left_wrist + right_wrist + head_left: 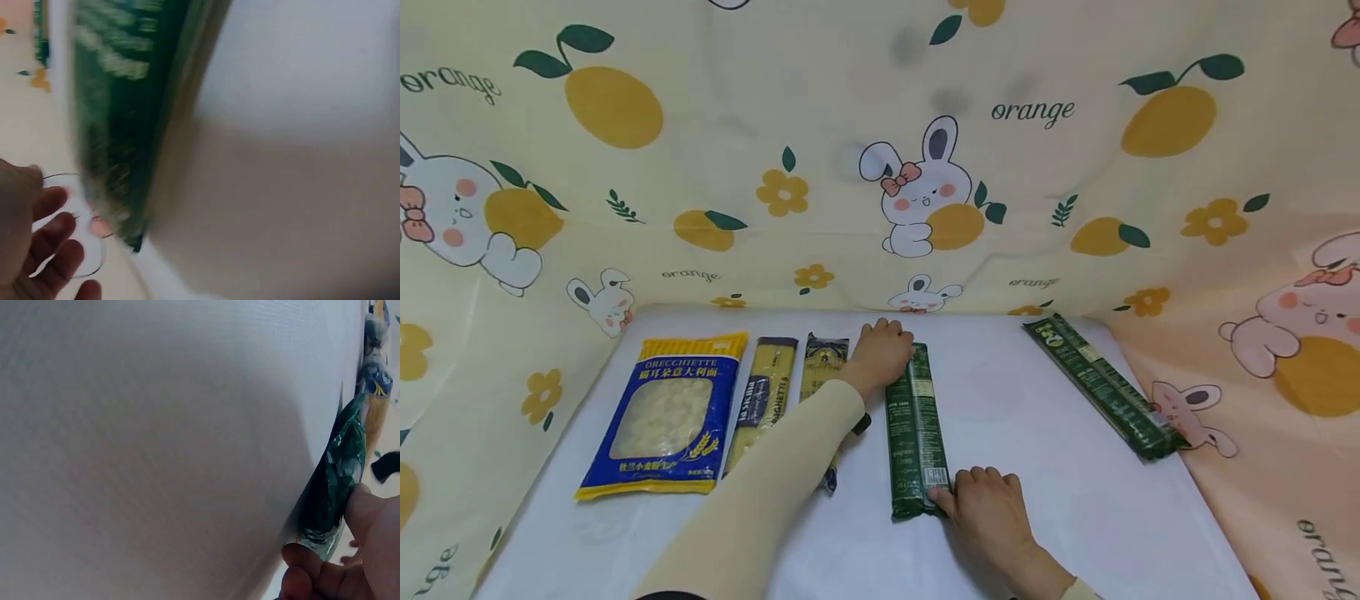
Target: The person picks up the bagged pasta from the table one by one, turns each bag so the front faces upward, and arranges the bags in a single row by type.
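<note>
A green spaghetti packet [914, 433] lies lengthwise on the white table. My right hand [992, 512] pinches its near right corner, thumb on top and fingers at the edge; the right wrist view shows the thumb [362, 509] against the green wrapper [337, 469]. At the far end is my left hand [880, 357]. Its loosely bent fingers [62, 259] appear beside the packet's tip in the left wrist view, with a gap between. Under the left forearm, a narrow pasta packet [824, 354] is partly hidden.
Left of the forearm lie a yellow spaghetti packet [772, 367] and a large blue orecchiette bag [662, 417]. Another green packet [1105, 387] lies slanted by the right edge. A patterned cloth [835, 100] surrounds the table at the back and sides.
</note>
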Demonstrator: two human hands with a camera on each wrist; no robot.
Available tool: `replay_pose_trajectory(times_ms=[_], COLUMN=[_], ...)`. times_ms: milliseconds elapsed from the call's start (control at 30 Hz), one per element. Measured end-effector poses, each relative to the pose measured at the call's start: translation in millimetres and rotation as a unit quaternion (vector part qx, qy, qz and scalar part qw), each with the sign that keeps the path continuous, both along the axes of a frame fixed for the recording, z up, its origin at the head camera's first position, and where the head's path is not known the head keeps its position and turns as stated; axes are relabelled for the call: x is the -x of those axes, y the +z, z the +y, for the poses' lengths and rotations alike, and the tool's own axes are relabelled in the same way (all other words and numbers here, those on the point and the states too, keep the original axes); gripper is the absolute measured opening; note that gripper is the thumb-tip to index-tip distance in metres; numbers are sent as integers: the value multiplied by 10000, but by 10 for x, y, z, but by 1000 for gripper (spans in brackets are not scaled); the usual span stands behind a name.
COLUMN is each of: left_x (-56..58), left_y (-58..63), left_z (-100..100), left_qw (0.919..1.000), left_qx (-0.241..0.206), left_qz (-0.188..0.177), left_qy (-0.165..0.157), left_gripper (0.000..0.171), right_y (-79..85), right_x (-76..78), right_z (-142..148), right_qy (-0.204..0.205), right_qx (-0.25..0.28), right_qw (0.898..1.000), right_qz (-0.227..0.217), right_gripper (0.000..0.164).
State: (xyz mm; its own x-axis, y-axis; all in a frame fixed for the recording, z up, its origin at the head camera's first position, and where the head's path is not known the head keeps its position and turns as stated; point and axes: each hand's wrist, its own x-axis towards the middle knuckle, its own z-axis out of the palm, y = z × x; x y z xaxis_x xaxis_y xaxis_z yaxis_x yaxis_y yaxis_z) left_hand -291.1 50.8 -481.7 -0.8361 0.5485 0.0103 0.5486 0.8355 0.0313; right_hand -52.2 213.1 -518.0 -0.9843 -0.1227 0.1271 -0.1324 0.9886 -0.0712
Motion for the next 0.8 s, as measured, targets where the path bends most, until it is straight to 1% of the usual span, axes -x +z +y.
replay_pose_trajectory(times_ms=[100, 200, 333, 467, 533, 633, 800], left_x=[53, 88, 121, 145, 156, 164, 157], left_y=[-127, -224, -299, -350, -375, -389, -323], left_z=[97, 160, 212, 207, 198, 172, 140], left_qw=[10000, 9998, 9991, 9993, 9996, 9998, 9970], left_qx=[53, 152, 253, 119, 25, -52, -212], left_qz=[66, -8, -219, -234, -161, 94, 743], left_qy=[27, 132, 270, 264, 215, 139, -44], left_gripper=[41, 46, 52, 49, 46, 41, 38], right_y=[-7, -12, -16, -18, -16, -9, 2], right_x=[1, 7, 11, 17, 19, 18, 11], right_z=[-23, -33, -26, -29, -31, -39, -35], right_qy=[29, 88, 118, 150, 151, 138, 123], right_qx=[-33, -80, -73, -54, -39, 5, 110], right_qw=[10000, 9999, 9997, 9996, 9996, 9997, 9997], right_qz=[0, 99, 178, 245, 249, 215, 160], right_gripper=[52, 52, 51, 50, 51, 51, 51])
